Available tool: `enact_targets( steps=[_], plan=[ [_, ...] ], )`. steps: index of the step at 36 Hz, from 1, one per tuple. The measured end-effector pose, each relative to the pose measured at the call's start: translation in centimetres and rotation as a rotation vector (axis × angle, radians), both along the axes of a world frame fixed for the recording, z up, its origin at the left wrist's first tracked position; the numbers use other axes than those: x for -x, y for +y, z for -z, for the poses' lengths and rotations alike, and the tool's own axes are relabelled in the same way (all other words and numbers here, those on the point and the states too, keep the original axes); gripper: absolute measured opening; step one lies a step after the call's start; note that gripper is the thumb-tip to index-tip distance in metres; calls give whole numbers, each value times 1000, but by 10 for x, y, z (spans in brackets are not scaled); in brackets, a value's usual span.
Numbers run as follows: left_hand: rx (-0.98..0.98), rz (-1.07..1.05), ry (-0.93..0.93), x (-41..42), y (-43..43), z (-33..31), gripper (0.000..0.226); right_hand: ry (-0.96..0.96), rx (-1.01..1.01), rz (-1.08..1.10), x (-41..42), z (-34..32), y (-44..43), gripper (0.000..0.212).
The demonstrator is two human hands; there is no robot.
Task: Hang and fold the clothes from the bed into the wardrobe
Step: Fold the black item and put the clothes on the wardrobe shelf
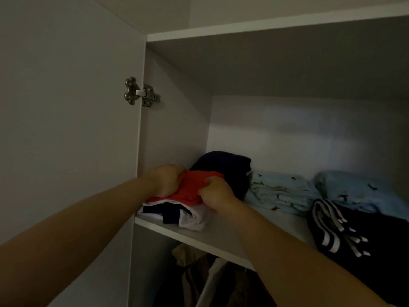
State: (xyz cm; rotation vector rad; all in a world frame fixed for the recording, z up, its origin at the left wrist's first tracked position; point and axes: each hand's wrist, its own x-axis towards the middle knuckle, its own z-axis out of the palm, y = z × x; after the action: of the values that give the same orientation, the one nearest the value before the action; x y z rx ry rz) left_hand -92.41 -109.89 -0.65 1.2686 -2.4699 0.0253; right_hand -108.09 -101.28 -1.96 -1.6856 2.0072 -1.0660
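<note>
Red garment (192,187) is lying on a navy-and-white pile (177,214) at the left end of the shelf (223,229). Both hands are gripping it: the left hand (164,180) is curling over its nine o'clock edge and the right hand (215,192) is pinching its three o'clock edge, so its long axis is running between them, neither nearer. Cloth is hiding their fingertips; hanging clothes (199,273) at six o'clock are showing too dimly to identify.
</note>
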Motion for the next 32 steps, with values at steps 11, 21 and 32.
enact_targets(
  steps=[11,21,32],
  plan=[
    [-214,-140,-177,39,10,-16,42,202,-139,-248,30,30,10,64],
    [-76,172,146,153,21,-32,41,11,135,157,120,-34,30,42],
    [-358,478,443,311,75,-44,29,17,179,613,250,-89,100,32]
  ],
)
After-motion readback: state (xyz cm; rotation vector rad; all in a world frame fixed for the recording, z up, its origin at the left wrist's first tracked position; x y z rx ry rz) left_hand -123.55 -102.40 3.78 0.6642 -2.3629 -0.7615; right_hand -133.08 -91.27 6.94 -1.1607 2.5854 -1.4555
